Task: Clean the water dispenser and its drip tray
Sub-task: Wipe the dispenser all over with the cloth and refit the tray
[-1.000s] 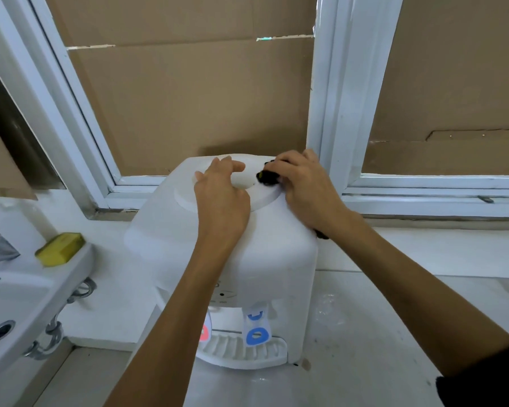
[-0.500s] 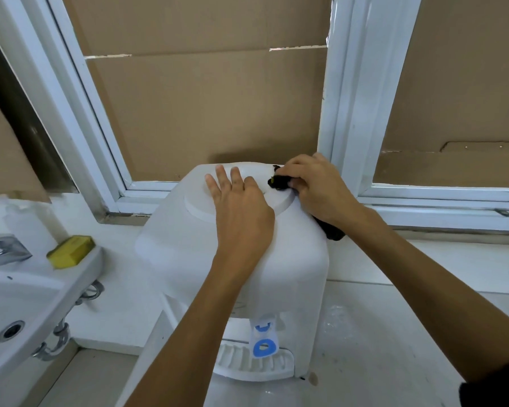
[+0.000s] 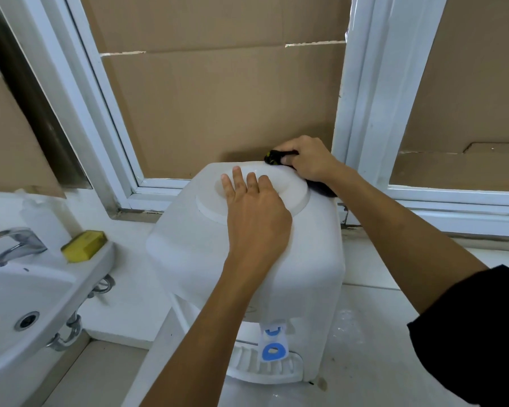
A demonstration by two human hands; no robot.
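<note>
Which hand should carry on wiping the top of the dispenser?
Right. The right hand already grips the dark cloth at the back edge of the dispenser top. The left hand lies flat on the top, apparently steadying it, and holds nothing.

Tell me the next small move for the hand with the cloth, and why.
Probably draw the dark cloth forward along the raised ring: the right hand grips it at the dispenser top's back edge, while the left hand steadies the top.

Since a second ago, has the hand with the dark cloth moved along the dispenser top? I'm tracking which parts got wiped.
Yes. The right hand and cloth moved from the raised ring to the dispenser top's back right edge.
</note>
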